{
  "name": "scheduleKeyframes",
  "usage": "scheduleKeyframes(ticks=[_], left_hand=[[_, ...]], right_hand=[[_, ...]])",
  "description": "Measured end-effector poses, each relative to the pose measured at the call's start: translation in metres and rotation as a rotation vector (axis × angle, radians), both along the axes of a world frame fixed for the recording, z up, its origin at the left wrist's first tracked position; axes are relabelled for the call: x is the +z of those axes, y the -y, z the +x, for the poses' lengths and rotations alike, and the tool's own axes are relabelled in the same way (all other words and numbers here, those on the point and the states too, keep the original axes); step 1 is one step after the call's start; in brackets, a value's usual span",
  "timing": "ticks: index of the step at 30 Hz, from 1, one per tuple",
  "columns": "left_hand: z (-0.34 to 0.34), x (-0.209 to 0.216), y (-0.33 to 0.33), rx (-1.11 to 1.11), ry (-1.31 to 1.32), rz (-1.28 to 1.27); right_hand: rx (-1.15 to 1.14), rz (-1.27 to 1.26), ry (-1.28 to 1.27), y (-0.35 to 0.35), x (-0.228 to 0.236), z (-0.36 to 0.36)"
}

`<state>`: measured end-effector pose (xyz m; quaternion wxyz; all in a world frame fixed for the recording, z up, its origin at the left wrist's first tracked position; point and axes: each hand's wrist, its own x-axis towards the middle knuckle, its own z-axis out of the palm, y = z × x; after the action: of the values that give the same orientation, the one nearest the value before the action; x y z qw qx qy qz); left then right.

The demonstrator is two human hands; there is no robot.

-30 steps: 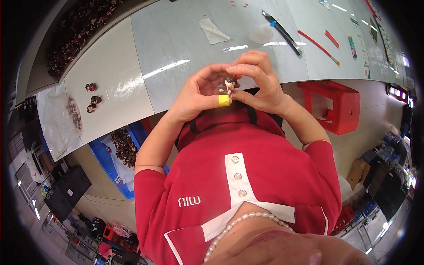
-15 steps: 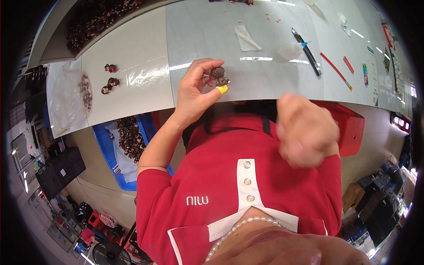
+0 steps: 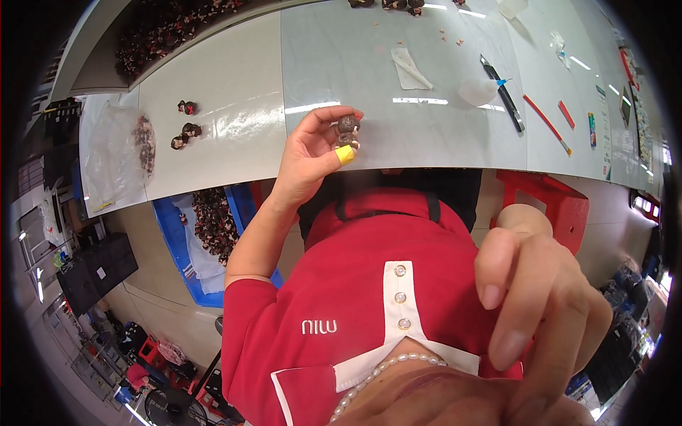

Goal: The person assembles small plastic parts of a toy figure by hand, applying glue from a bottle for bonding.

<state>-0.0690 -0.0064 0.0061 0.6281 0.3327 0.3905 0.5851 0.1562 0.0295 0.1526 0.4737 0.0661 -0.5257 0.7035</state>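
Fig.: Left hand (image 3: 312, 153) pinches a small dark figurine (image 3: 347, 130) betw. fingertips and yellow-capped thumb, held over the near edge of the grey table (image 3: 234, 92). Right hand (image 3: 540, 305), raised close to the camera at approx. 4 o'clock, holds nothing, fingers loosely curled. Figurine prob. light and rigid w/ delicate small parts; best gripped at the body. Three similar figurines (image 3: 186, 128) lie at 9 o'clock of it, beside a clear plastic bag (image 3: 114, 156).

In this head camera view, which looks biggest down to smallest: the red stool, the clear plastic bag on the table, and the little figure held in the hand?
1. Clear plastic bag and red stool: they look about alike, so I won't rank them.
2. Little dark figure pinched in the left hand, clearly the smallest.
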Motion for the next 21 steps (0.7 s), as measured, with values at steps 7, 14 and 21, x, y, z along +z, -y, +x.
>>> scheduleKeyframes(ticks=[7,14,21], left_hand=[[-0.011,-0.004,0.006,0.146,-0.318,0.035],[-0.02,-0.006,0.005,0.181,-0.494,0.067],[-0.025,-0.006,0.008,0.22,-0.214,0.022]], right_hand=[[0.03,-0.021,-0.111,-0.001,-0.012,-0.008],[0.225,0.045,-0.12,-0.035,-0.005,0.004],[0.115,0.178,-0.31,-0.047,-0.005,0.005]])
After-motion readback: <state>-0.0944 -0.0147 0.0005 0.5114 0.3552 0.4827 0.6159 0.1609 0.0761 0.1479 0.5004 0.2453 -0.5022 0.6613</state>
